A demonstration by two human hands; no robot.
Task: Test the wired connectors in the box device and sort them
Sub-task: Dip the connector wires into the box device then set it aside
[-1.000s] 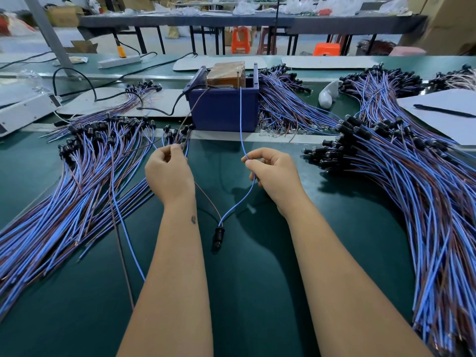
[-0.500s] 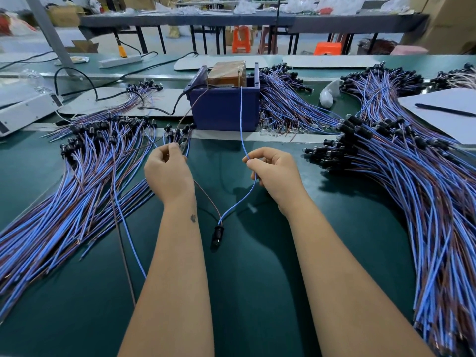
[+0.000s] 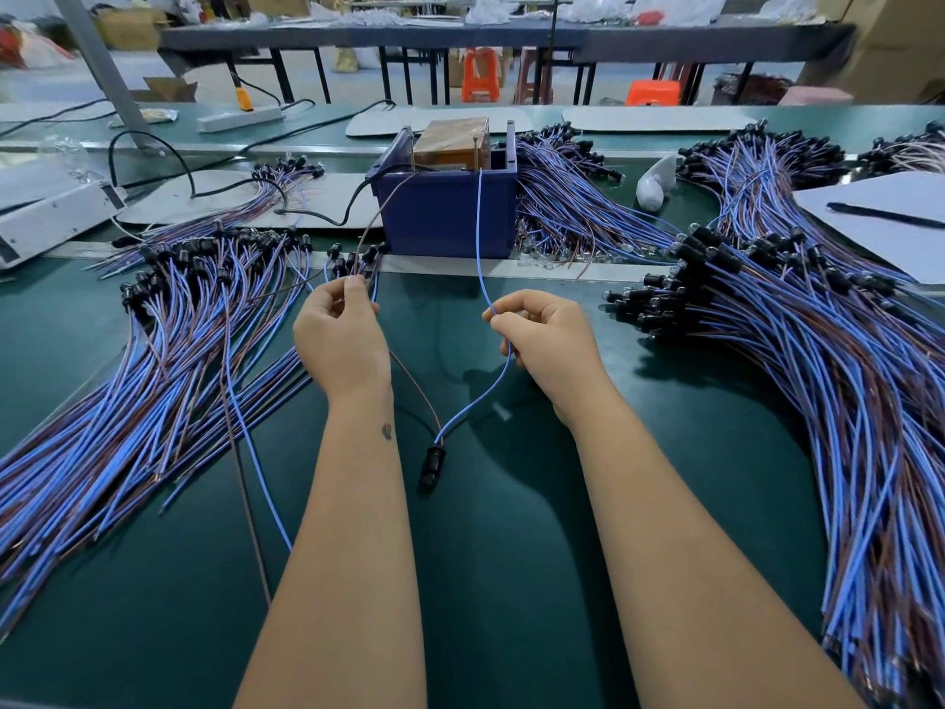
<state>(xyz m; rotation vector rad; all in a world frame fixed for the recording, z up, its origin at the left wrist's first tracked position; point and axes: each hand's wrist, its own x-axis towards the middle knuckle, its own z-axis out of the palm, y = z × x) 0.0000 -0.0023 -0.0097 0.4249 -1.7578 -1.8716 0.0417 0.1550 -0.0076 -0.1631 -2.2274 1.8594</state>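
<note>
A dark blue box device [image 3: 445, 217] with a brown block on top stands at the far middle of the green table. My left hand [image 3: 340, 340] pinches a thin brown wire [image 3: 376, 217] whose end reaches the top of the box. A blue wire [image 3: 479, 232] runs up to the box as well, pinched by my right hand [image 3: 549, 340]. Both wires meet below my hands at one black connector [image 3: 432, 465], which lies on the mat between my forearms.
A large fan of blue and brown wired connectors [image 3: 153, 381] covers the table on the left. A bigger pile [image 3: 818, 360] covers the right. More lie behind the box [image 3: 567, 207]. A white paper with a pen [image 3: 879, 214] is far right, a white device [image 3: 46, 217] far left.
</note>
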